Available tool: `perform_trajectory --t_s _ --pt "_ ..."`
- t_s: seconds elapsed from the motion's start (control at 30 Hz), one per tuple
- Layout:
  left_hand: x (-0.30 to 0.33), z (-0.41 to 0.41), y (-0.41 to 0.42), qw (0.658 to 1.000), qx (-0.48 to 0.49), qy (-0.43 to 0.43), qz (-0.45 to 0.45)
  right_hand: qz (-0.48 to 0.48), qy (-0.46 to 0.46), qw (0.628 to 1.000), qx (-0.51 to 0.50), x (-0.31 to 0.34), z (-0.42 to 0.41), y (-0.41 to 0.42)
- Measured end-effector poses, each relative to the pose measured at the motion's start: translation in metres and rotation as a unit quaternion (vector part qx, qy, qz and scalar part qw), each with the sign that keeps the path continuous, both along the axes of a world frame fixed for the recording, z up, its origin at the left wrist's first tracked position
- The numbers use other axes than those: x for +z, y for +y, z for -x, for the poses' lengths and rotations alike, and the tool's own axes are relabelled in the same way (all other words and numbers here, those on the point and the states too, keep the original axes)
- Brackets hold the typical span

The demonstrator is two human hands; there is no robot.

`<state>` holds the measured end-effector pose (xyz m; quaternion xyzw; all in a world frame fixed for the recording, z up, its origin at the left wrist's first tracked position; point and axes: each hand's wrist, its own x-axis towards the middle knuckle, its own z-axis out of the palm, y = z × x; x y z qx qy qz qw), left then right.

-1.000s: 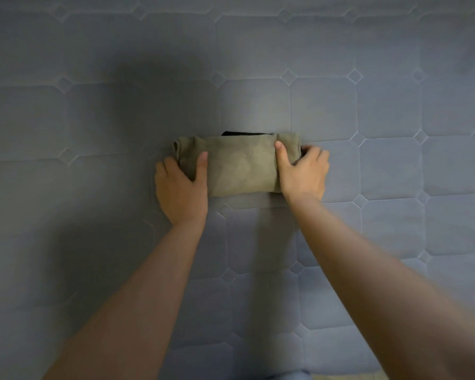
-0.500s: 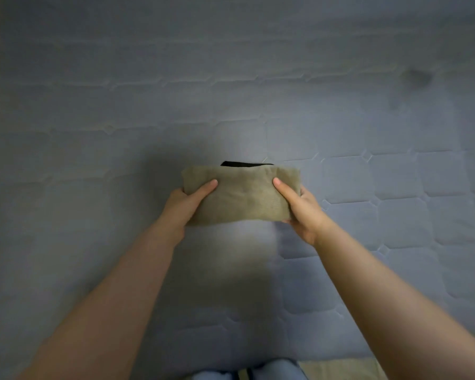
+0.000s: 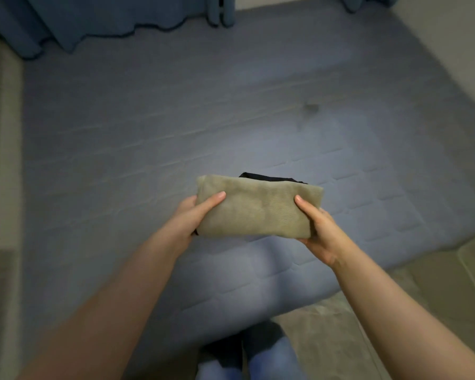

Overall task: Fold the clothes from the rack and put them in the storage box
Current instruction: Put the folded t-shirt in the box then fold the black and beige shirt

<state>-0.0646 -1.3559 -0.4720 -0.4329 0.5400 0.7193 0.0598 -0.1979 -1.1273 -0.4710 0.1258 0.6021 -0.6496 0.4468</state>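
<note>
At centre, just right of middle: folded khaki garment (image 3: 258,208), held up clear of the mattress (image 3: 176,127), long side running 9 to 3 o'clock, slightly tilted with the 3 o'clock end lower.
Garment detail: ribbed khaki outer face toward the camera; strip of black fabric (image 3: 269,178) peeking out along the 12 o'clock edge.
Left hand (image 3: 192,216): at the bundle's 9 o'clock end; thumb laid over the near face pointing toward 2 o'clock, remaining fingers hidden behind the cloth.
Left grip: closed on the garment, pinching its end between thumb and hidden fingers.
Right hand (image 3: 318,229): at the bundle's 3 o'clock end; thumb on the near face pointing toward 10 o'clock, palm cupped beneath the 5 o'clock corner.
Right grip: closed on the garment, thumb on top and fingers under.
Forearms: both bare, entering from 7 and 5 o'clock, converging on the bundle.
Mattress: blue-grey quilted surface filling most of the view, its rounded near corner at 6 o'clock below the bundle.
Curtain (image 3: 99,20): dark blue folds hanging at 11 to 12 o'clock, hem touching the far edge of the mattress.
Floor (image 3: 395,311): beige, at 4 to 5 o'clock beside the mattress.
Legs: pale blue trousers (image 3: 269,363) at 6 o'clock, against the mattress corner.
Storage box: not in view.
</note>
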Motion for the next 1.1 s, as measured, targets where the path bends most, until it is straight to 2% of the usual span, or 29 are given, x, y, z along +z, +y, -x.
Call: perform_trajectory --t_s 0.23,0.53,0.7,1.1 --pt "0.076 0.001 0.071 0.992 -0.065 0.062 0.092 0.023 0.032 0.992 -0.118 0.069 -0.05 0.088" --pt "0.131 0.013 0.167 0.957 -0.241 0.118 0.108 -0.001 0.061 0.95 -0.306 0.122 -0.13 0.19" --pt "0.151 0.022 0.229 0.925 -0.343 0.118 0.111 -0.008 0.085 0.896 -0.435 0.128 -0.165 0.245" --pt "0.154 0.048 0.375 0.855 -0.498 0.106 0.095 -0.025 0.091 0.833 -0.546 0.121 -0.209 0.371"
